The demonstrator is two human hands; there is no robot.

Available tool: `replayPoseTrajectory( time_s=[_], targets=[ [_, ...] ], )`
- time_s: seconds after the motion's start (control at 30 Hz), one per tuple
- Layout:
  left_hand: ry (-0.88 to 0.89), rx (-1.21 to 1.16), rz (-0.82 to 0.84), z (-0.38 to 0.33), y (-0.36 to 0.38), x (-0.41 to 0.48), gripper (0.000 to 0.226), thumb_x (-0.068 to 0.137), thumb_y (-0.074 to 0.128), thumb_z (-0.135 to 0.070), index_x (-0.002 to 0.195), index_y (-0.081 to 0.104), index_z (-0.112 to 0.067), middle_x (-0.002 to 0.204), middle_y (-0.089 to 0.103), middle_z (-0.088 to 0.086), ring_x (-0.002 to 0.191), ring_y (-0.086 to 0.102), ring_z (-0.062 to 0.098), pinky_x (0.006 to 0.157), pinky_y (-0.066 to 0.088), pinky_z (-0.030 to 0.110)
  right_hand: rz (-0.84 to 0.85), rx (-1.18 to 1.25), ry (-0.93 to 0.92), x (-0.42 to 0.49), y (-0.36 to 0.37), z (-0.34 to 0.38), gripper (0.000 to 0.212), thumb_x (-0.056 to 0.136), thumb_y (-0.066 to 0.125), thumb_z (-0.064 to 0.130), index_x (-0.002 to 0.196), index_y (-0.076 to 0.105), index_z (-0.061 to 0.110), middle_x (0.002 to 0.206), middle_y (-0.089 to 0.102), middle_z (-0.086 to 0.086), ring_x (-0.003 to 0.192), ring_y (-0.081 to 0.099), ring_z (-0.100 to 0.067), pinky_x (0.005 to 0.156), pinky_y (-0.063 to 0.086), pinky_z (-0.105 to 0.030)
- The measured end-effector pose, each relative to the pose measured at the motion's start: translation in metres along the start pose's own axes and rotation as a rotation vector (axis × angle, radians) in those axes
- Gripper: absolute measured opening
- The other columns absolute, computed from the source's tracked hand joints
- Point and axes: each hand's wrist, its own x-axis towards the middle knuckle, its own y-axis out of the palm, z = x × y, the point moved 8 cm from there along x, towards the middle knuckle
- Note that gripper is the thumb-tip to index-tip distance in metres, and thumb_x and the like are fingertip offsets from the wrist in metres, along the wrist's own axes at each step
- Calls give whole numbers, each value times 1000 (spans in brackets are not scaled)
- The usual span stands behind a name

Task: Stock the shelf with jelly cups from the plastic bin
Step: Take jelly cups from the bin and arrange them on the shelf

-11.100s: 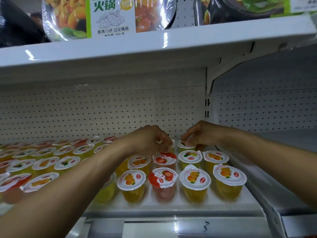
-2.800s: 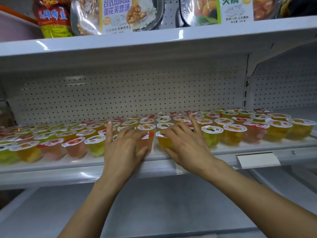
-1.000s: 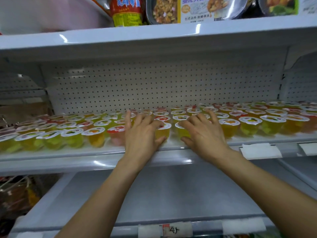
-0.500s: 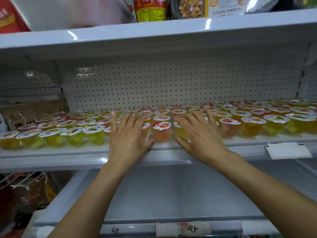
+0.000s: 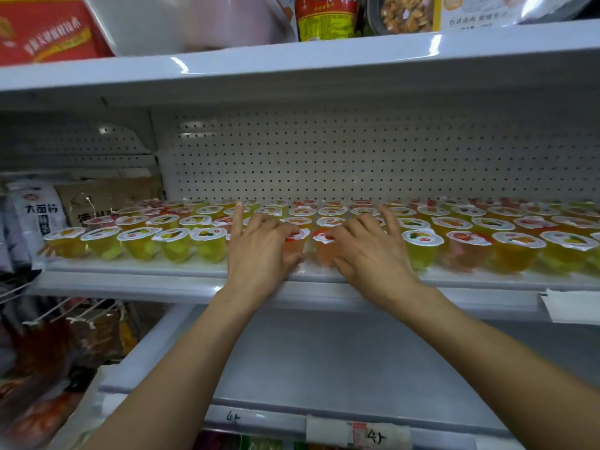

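The shelf (image 5: 130, 280) is the reference for all positions below. Behind it stands a white perforated back panel (image 5: 357, 151). Above it is an upper shelf (image 5: 292, 66) carrying packaged food and a pale plastic container (image 5: 194, 21). Below it is a bare grey lower shelf (image 5: 357, 358). The jelly cups (image 5: 451, 222) stand upright on the shelf in close rows that run from its front edge to the back panel and fill nearly its whole width; the contents are yellow, green, orange and pink under white printed lids. Both forearms reach up from below the shelf to its front middle. The left hand (image 5: 256, 254) lies flat over the front-row cups with fingers spread and nearly straight, forefinger extended toward the back panel, and grips nothing. The right hand (image 5: 370, 254) rests on the lids just beside it, fingers loosely bent and apart, also gripping nothing. Two pink cups (image 5: 324, 251) at the shelf's front edge stand between the two thumbs, each thumb touching one cup's side.
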Motion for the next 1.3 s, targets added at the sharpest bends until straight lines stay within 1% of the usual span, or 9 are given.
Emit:
replayPoseTrajectory(
  time_s=[0.3,0.53,0.7,0.8,0.9,1.0,1.07,1.2,1.3],
  targets=[
    [-33,29,22,-1,-1,-2,50,82,65,-53,130,56,-40,128,61,-11,129,44,12,118,-8,41,15,25,30,-3,1,2,39,75,70,40,108,66,19,100,67,-5,107,58,-30,108,19,-53],
    [-33,-117,-63,20,-14,-25,64,81,65,-55,138,51,-30,138,55,-6,133,43,13,118,-9,41,-23,68,8,0,-9,26,44,75,71,40,112,64,17,108,65,-6,107,57,-31,109,17,-52],
    [10,-183,-110,62,-17,-48,52,80,60,-49,126,62,-26,127,61,-4,122,53,16,118,3,40,-63,120,25,7,-14,55,42,84,44,44,110,66,19,107,65,-3,103,58,-29,108,26,-52],
    [55,-249,-115,88,-18,-58,51,81,49,-49,123,63,-25,122,62,-4,117,55,16,118,9,39,-113,132,37,12,-14,75,33,82,58,37,111,66,23,110,65,-1,103,59,-28,107,26,-51],
    [68,-226,-133,119,-23,-56,50,81,53,-46,125,61,-24,122,62,-3,117,55,18,118,13,42,-131,109,61,22,-13,92,30,78,66,36,106,68,24,110,66,0,103,60,-28,106,21,-50],
    [74,-147,-123,141,-25,-46,53,78,58,-46,127,60,-25,120,63,-3,118,54,19,119,7,46,-112,86,94,35,-10,107,36,77,63,40,108,68,22,109,66,-3,104,60,-29,106,22,-51],
    [76,-98,-97,149,-23,-37,55,77,64,-48,127,60,-26,119,65,-3,122,51,21,118,2,50,-80,65,103,41,-4,115,40,75,71,40,111,67,23,110,66,-4,106,59,-30,106,26,-53],
    [86,-51,-12,151,-14,-26,55,77,69,-52,127,61,-33,123,65,-8,132,44,19,115,-11,49,12,15,116,51,10,125,46,70,77,41,113,66,29,111,66,-2,111,58,-28,109,19,-52],
    [118,-88,-29,151,-10,-22,46,71,74,-51,114,69,-35,112,70,-9,124,51,19,116,-7,51,26,-19,117,54,16,127,45,69,78,40,111,67,30,104,68,1,108,60,-26,109,19,-51]
  ],
)
